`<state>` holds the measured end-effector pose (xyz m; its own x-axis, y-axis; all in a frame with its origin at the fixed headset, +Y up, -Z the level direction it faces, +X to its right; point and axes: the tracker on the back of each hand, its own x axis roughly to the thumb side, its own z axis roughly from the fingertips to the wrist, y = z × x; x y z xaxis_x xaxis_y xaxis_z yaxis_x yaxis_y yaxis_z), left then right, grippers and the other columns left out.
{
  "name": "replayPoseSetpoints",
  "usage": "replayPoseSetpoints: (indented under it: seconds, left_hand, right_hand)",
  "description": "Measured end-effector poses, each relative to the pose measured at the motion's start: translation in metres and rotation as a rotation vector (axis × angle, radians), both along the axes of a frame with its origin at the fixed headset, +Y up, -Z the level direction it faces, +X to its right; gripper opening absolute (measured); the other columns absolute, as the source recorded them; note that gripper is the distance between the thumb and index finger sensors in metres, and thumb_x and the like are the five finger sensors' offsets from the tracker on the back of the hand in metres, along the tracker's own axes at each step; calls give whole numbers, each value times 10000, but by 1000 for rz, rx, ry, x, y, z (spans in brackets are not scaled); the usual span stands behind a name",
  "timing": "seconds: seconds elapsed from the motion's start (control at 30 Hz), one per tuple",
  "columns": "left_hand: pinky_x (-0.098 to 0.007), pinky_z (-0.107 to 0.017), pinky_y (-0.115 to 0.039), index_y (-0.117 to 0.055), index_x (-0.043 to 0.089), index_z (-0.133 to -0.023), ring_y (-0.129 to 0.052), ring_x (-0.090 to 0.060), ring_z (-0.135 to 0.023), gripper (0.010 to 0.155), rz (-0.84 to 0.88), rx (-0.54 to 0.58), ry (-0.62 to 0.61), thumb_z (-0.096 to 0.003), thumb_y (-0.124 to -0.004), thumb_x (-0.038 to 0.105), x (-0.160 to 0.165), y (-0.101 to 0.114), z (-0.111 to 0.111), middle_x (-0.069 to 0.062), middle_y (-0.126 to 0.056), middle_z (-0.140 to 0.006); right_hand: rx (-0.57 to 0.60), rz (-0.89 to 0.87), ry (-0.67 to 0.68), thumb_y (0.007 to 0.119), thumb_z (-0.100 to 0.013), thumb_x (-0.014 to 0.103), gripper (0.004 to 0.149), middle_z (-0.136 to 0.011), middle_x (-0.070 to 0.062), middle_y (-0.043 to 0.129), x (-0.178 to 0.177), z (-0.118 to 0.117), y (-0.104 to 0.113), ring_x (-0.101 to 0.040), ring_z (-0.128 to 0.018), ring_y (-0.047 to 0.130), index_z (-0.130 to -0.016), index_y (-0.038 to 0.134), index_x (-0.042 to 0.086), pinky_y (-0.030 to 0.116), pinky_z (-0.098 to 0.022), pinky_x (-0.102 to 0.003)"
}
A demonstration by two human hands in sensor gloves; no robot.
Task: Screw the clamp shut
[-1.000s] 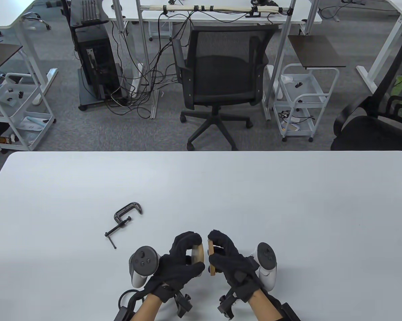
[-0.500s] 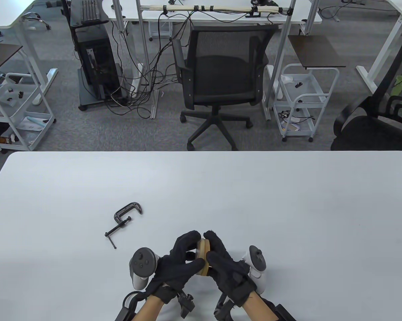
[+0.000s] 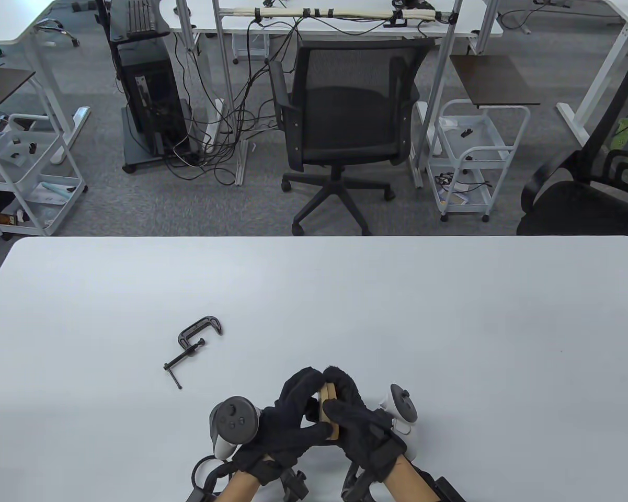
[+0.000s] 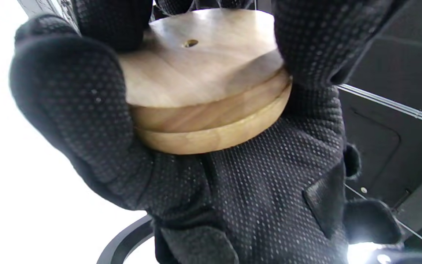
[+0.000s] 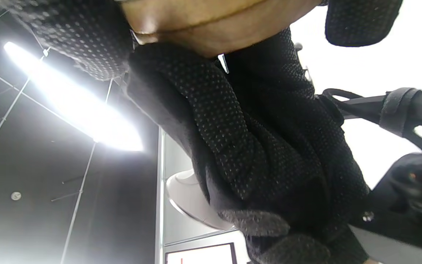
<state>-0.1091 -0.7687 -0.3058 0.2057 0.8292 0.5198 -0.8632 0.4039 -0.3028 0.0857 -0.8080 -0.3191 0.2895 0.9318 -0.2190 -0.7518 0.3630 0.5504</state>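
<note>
A black C-clamp [image 3: 196, 346] lies on the white table [image 3: 449, 324], its screw backed out, to the left of and beyond both hands. Neither hand touches it. My left hand [image 3: 312, 405] and right hand [image 3: 340, 393] together grip two round wooden discs [image 3: 328, 413], pressed face to face and held on edge near the table's front edge. In the left wrist view the stacked discs [image 4: 203, 91] sit between my gloved thumb and fingers [image 4: 306, 47], and the top disc has a small hole. The right wrist view shows only the discs' edge [image 5: 211, 22] at the top.
White table surface stretches beyond and to the right of the hands. Off the table's far edge stand a black office chair [image 3: 345, 115], white carts [image 3: 470, 157] and a computer stand [image 3: 146, 89].
The hands have come together. The two discs, held apart one second ago, are now pressed face to face and gripped by both hands. The clamp has not moved.
</note>
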Motion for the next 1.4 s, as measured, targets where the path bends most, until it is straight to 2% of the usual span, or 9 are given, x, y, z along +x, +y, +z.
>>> replayPoseSetpoints:
  seconds: [0.23,0.5,0.67,1.07,1.23,1.4]
  left_hand:
    - [-531,-729,-652,-261,268,-1143,-466,-559,-1031,987,-8,7,-39,-427,-911,462,1,0,1,-203,-161,-1190]
    - [-532,-737,-637,-240,276,-1143,-449,-552,-1038,1005,-33,26,-75,-423,-917,452,4,1,2,-200,-113,-1187]
    - [-529,-744,-610,-211,279,-1140,-408,-545,-1034,1008,-53,-15,-92,-430,-904,455,7,-3,2,-196,-70,-1174]
    - [-526,-747,-605,-162,286,-1133,-395,-546,-1031,1030,-74,-13,-98,-433,-899,458,8,-3,1,-201,-38,-1163]
    - [-523,-749,-602,-151,290,-1130,-387,-543,-1032,1032,-90,0,-103,-436,-895,462,8,-1,1,-198,-32,-1162]
    - [-526,-753,-577,-112,298,-1125,-317,-516,-1040,1024,-159,75,-99,-456,-856,518,6,9,5,-211,-30,-1159]
  right_hand:
    - [22,48,4,877,-482,590,945,-1113,-215,97,-3,1,1,-592,-896,410,-1106,202,370,689,-530,-633]
    - [44,82,-5,891,-466,598,985,-1103,-220,114,-3,3,3,-573,-888,426,-1101,183,339,696,-518,-615]
    - [13,76,11,902,-469,585,948,-1085,-246,157,-1,2,0,-560,-871,455,-1093,242,313,698,-510,-596]
    - [9,108,-17,892,-493,575,874,-1076,-254,215,-2,2,2,-541,-851,501,-1079,300,312,713,-493,-575]
    - [25,110,-26,893,-492,578,870,-1077,-255,225,-2,2,4,-540,-849,508,-1079,309,312,718,-491,-574]
    - [41,50,-42,880,-502,591,873,-1086,-242,224,-6,3,7,-534,-859,506,-1086,293,315,717,-505,-567]
